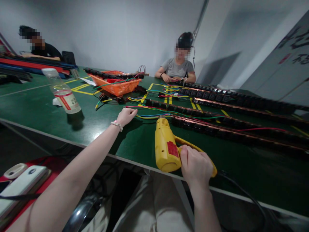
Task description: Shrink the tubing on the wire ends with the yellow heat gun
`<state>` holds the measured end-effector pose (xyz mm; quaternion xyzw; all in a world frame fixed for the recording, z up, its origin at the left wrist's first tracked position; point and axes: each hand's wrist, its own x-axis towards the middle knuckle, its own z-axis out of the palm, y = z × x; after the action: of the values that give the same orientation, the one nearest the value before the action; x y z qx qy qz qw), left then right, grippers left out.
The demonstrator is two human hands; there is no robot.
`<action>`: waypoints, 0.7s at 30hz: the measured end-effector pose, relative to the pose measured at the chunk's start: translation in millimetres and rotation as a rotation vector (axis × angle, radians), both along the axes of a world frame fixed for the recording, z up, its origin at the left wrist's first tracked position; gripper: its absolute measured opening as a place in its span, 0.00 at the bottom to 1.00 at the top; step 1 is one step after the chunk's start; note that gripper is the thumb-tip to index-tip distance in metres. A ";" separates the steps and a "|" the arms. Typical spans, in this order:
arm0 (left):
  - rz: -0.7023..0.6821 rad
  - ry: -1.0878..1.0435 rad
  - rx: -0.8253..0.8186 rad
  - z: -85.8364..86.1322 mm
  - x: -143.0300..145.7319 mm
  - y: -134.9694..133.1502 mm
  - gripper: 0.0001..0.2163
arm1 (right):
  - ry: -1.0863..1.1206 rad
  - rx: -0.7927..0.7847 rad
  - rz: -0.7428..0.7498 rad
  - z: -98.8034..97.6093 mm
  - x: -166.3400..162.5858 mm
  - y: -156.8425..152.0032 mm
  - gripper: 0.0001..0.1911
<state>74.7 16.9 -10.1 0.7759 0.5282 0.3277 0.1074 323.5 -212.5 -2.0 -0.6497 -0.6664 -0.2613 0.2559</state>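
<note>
My right hand (196,164) is wrapped round the handle of a yellow heat gun (162,141). The gun's nozzle points away from me, close to a bundle of coloured wires (151,116). At the left end of these wires, my left hand (126,116) is closed with the thumb stretched along them; its fingertips are partly hidden. The wires, blue, yellow and green among them, run right to a long black strip with copper bars (205,127). Just behind it lies another black strip (178,108) with a green wire along it.
An orange basket (120,88) holding strip parts stands beyond my left hand. A plastic bottle (65,96) is at the left. More strips (210,95) lie at the back right, before a seated person (180,66). Another person (45,50) sits far left. A black cord (241,190) trails right.
</note>
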 end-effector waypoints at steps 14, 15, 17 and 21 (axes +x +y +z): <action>0.060 0.011 0.024 3.3 0.1 -2.8 0.22 | -0.007 0.008 -0.101 -3.0 1.1 -1.2 0.20; 0.060 0.012 0.023 3.6 0.4 -2.5 0.22 | -0.008 0.009 -0.102 -2.6 0.6 -1.5 0.20; 0.060 0.012 0.016 4.3 1.2 -2.3 0.22 | -0.011 0.013 -0.118 -1.9 -1.4 -2.1 0.21; 0.058 0.004 0.005 5.3 2.5 -2.8 0.21 | -0.017 0.009 -0.107 -1.2 -12.4 -4.2 0.20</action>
<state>77.2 14.0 -4.9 0.7613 0.5497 0.3305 0.0948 311.1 -216.7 -3.3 -0.6812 -0.6315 -0.2833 0.2388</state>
